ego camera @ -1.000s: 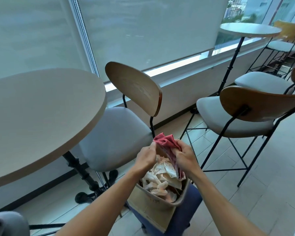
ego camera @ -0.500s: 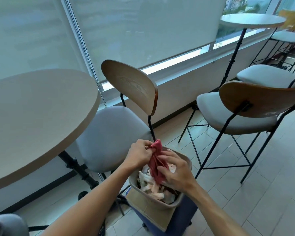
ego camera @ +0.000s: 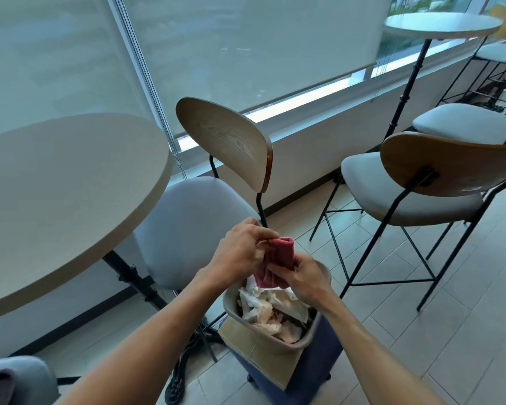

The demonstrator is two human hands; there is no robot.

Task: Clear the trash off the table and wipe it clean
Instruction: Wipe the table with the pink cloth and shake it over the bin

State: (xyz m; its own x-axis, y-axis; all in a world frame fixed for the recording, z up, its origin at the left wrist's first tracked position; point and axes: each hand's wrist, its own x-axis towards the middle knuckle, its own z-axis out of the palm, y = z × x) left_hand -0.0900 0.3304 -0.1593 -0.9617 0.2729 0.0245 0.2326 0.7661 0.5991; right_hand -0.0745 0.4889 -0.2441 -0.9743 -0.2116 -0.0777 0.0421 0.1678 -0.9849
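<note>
While we stand over the waste bin, both our hands grip a bunched red cloth.

Our left hand curls its fingers round the cloth's upper end, and our right hand pinches its lower part, so the cloth hangs just above the bin's rim. Crumpled paper trash fills the bin, which sits on a blue wheeled base on the tiled floor. To our left lies the round worktop, with a grey-seated chair just beside it, between worktop and bin. Further chairs and another round table line the window to our right.
</note>
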